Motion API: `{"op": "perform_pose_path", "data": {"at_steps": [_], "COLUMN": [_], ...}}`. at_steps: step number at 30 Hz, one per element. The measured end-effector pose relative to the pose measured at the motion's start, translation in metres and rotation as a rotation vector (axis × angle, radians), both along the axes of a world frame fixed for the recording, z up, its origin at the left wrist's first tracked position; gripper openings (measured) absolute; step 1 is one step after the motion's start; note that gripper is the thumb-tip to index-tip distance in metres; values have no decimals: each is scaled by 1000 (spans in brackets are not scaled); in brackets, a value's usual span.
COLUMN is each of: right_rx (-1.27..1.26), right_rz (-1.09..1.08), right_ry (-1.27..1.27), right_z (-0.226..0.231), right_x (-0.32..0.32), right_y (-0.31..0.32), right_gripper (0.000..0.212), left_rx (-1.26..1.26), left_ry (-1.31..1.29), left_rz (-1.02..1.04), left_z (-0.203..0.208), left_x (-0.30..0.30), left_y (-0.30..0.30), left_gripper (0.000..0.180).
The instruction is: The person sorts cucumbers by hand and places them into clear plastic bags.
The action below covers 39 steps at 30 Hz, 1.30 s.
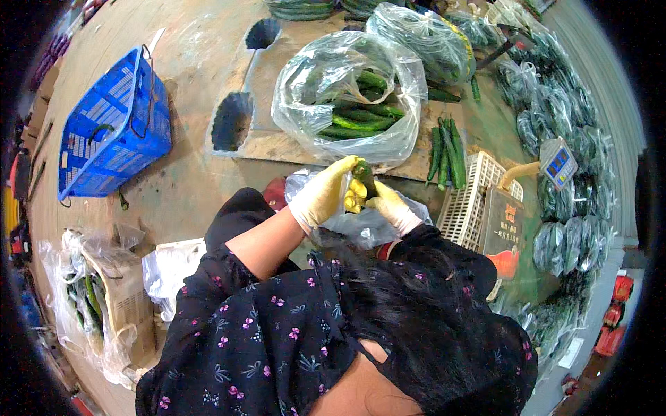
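Both my hands wear pale yellow gloves and meet in front of my body. Between them is a dark green cucumber [363,176], tilted with one end upward. My left hand [325,191] is closed against its left side, the thumb side near the upper end. On the other side my right hand [390,206] grips its lower part, some fingers hidden. Beneath the hands a clear plastic bag [364,229] is spread over my lap. Just beyond them stands a large open clear bag [298,90] with several cucumbers [364,119] inside.
Loose cucumbers [447,152] lie right of the open bag, by a cream plastic crate [472,201] and a scale display [558,163]. Many filled bags [569,243] line the right. At left are a blue basket [114,132] and a bag-lined tan crate [128,305].
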State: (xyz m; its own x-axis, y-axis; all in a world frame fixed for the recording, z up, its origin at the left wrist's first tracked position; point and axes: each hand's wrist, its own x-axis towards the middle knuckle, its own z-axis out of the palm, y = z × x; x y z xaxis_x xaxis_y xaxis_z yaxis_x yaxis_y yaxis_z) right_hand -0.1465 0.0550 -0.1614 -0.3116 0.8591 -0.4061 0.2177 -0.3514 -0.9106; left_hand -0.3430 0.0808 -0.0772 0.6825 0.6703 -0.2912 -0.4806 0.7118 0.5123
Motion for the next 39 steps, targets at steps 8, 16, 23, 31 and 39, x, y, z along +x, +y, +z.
{"op": "perform_pose_path", "data": {"at_steps": [8, 16, 23, 31, 39], "right_rx": [23, -44, 172, 374, 424], "right_rz": [-58, 468, 121, 609, 805], "right_ry": [-110, -1013, -139, -1357, -1442], "right_z": [-28, -22, 83, 33, 2], "right_x": [-12, 38, 12, -3, 4], "right_y": [-6, -11, 99, 118, 92], "right_gripper": [42, 52, 30, 26, 19], "left_rx": [200, 14, 116, 215, 153], "left_ry": [355, 255, 334, 386, 366], "left_rz": [-29, 8, -94, -158, -160], "left_z": [7, 13, 21, 23, 29], "left_x": [-10, -15, -9, -15, -12], "left_y": [-4, -9, -14, -10, -8], "left_gripper": [35, 45, 44, 43, 43]}}
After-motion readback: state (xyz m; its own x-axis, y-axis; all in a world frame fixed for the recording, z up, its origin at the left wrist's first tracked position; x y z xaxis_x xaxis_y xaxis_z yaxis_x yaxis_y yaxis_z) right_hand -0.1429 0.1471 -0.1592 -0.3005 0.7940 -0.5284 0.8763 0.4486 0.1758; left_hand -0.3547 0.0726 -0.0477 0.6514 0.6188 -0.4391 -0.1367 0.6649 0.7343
